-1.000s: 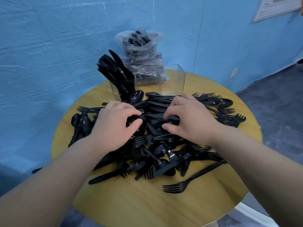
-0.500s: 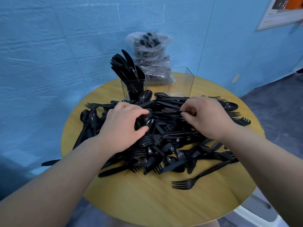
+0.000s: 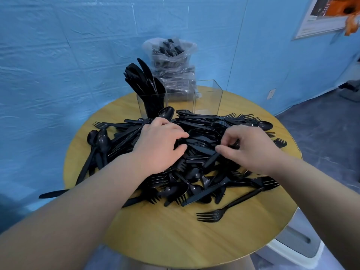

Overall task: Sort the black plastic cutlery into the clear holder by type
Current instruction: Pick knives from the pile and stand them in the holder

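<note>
Both hands curl into the cutlery pile (image 3: pixel 194 152): left hand (image 3: pixel 157 147) gripping pieces, right hand (image 3: pixel 247 151) seemingly pinching one.

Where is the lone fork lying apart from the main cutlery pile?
In the head view, the lone fork lies on the round wooden table at the near right, just in front of the cutlery pile, tines pointing left, below the right hand.
</note>
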